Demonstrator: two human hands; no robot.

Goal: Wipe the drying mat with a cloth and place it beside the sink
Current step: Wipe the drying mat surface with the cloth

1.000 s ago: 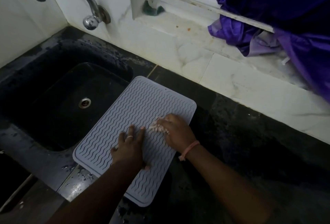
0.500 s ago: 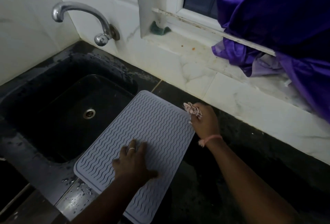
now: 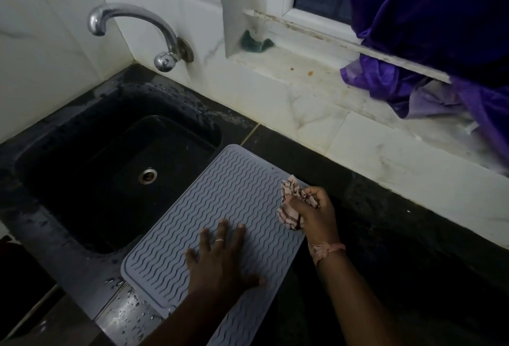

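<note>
A grey drying mat (image 3: 220, 208) with wavy ridges lies on the dark counter, its left edge over the rim of the black sink (image 3: 91, 169). My left hand (image 3: 220, 260) presses flat on the mat's near half, fingers spread. A crumpled pink checked cloth (image 3: 292, 202) sits at the mat's right edge, gripped by my right hand (image 3: 314, 210).
A chrome tap (image 3: 154, 34) juts from the tiled wall over the sink. Purple fabric (image 3: 429, 42) hangs over the window sill at the right. A green scrubber (image 3: 254, 42) lies on the sill. Water drops dot the counter (image 3: 124, 310) near the mat's front corner.
My right hand swept the cloth from the mat's middle up to its far right corner, then back down along the right edge. My left hand stayed pressed on the mat.
</note>
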